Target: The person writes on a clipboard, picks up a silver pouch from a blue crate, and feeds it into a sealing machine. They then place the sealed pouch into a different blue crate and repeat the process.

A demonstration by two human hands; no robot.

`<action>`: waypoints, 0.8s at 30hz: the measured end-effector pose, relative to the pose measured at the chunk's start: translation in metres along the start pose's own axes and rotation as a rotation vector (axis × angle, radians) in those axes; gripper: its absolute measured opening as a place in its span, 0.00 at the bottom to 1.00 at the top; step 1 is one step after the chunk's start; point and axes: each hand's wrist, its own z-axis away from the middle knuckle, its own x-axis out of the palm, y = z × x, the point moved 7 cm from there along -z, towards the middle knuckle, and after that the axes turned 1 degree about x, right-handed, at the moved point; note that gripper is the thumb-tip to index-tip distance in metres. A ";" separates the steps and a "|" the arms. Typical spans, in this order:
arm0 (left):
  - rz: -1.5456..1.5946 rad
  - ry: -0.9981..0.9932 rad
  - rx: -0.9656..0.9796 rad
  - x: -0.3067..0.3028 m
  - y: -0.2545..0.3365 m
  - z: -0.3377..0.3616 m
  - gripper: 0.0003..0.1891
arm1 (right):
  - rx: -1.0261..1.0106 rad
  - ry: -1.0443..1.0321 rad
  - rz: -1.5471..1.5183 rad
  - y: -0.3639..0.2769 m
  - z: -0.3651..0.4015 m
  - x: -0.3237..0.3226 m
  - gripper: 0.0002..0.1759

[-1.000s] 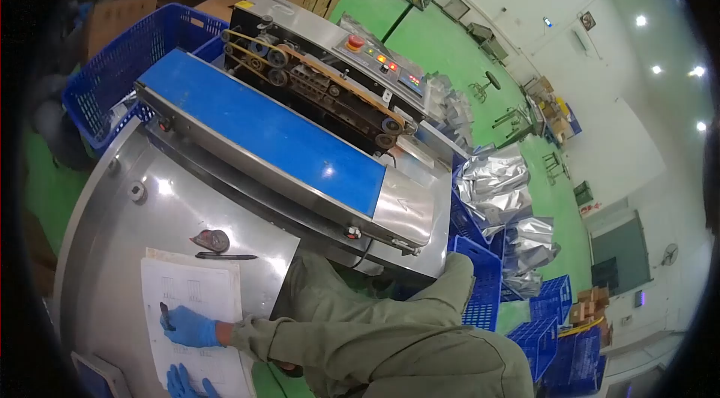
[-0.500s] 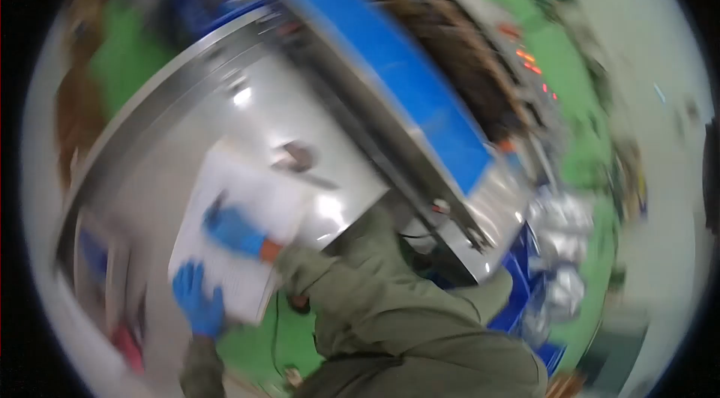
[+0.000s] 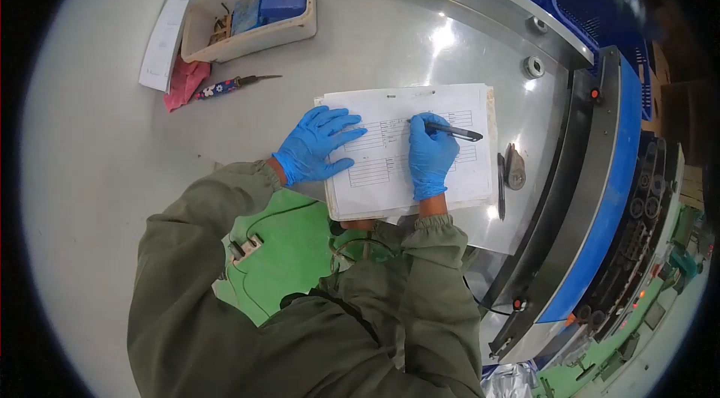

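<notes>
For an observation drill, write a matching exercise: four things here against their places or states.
1. Blue-gloved left hand
2. Blue-gloved right hand
3. Crumpled pink cloth
4. Dark teardrop-shaped object

A. Right of the white printed paper, beside a loose black pen
B. Slanted black pen in its grip
C. Beside a white plastic bin
D. Spread over the paper's left edge

1-D; 2-B; 3-C; 4-A

Left hand (image 3: 311,145) and right hand (image 3: 431,160) wore thin blue gloves (image 3: 300,157), wrinkled near the wrists. Sleeves (image 3: 221,203) were olive green, long, loose, creased; right cuff (image 3: 436,222) gathered, elastic-looking.
</notes>
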 end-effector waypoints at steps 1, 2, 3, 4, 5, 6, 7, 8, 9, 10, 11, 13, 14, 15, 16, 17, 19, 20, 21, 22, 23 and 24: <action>-0.007 -0.004 0.005 0.001 0.000 0.000 0.28 | -0.009 -0.001 0.008 -0.001 0.001 0.000 0.11; -0.007 -0.003 0.004 0.001 0.000 -0.001 0.28 | -0.021 0.000 0.015 -0.003 0.000 0.000 0.11; -0.013 -0.007 0.003 0.000 0.000 -0.001 0.28 | -0.021 -0.001 0.015 -0.006 0.000 -0.001 0.11; -0.019 -0.011 0.003 -0.001 0.001 0.000 0.28 | -0.025 -0.015 0.053 -0.011 0.001 -0.001 0.11; -0.019 -0.013 0.004 -0.001 0.000 0.000 0.28 | -0.028 -0.028 0.091 -0.012 0.001 0.000 0.11; -0.021 -0.011 0.003 0.000 0.001 0.001 0.28 | -0.025 -0.027 0.092 -0.011 0.001 0.000 0.11; -0.024 -0.009 0.002 0.000 0.001 0.001 0.28 | -0.022 -0.023 0.092 -0.009 0.001 -0.001 0.12; -0.024 -0.010 0.004 0.000 0.001 0.001 0.28 | -0.019 -0.018 0.092 -0.008 0.000 -0.001 0.12; -0.024 -0.006 0.005 0.000 0.001 0.001 0.28 | -0.018 -0.017 0.091 -0.008 0.001 0.000 0.12; -0.024 -0.003 0.006 0.000 0.001 0.001 0.28 | -0.034 -0.012 0.067 -0.010 0.001 0.000 0.12; -0.025 -0.003 0.006 -0.001 0.001 0.001 0.28 | -0.050 -0.006 0.043 -0.012 0.001 0.000 0.12; -0.026 -0.001 0.013 -0.002 0.002 0.001 0.28 | -0.036 -0.013 0.049 -0.013 0.002 0.000 0.12; -0.026 0.001 0.014 -0.001 0.002 0.001 0.28 | -0.022 -0.020 0.056 -0.013 0.002 0.000 0.12; -0.025 0.000 0.013 -0.001 0.001 0.001 0.28 | -0.024 -0.020 0.057 -0.014 0.003 0.000 0.12; -0.025 -0.001 0.012 0.000 0.001 0.001 0.28 | -0.014 -0.008 0.016 -0.012 0.003 0.000 0.12; -0.024 0.001 0.012 0.000 0.001 0.002 0.28 | -0.002 0.003 -0.024 -0.010 0.003 -0.001 0.11; -0.022 -0.018 -0.001 0.001 -0.001 0.001 0.28 | 0.002 0.035 -0.101 -0.005 0.002 -0.003 0.10; -0.021 -0.016 -0.002 0.001 -0.001 0.001 0.28 | 0.008 0.066 -0.176 -0.002 0.002 -0.005 0.10; -0.026 -0.011 0.001 0.000 -0.001 0.001 0.28 | 0.008 0.064 -0.174 -0.005 0.002 -0.006 0.10; -0.030 -0.007 0.005 -0.001 0.000 0.002 0.28 | -0.005 0.029 -0.070 -0.010 0.002 -0.004 0.10; -0.029 -0.008 0.006 0.000 0.000 0.002 0.28 | -0.020 -0.004 0.032 -0.014 0.002 -0.003 0.09; -0.025 -0.008 0.005 0.000 0.000 0.002 0.28 | -0.021 -0.002 0.032 -0.012 0.002 -0.003 0.09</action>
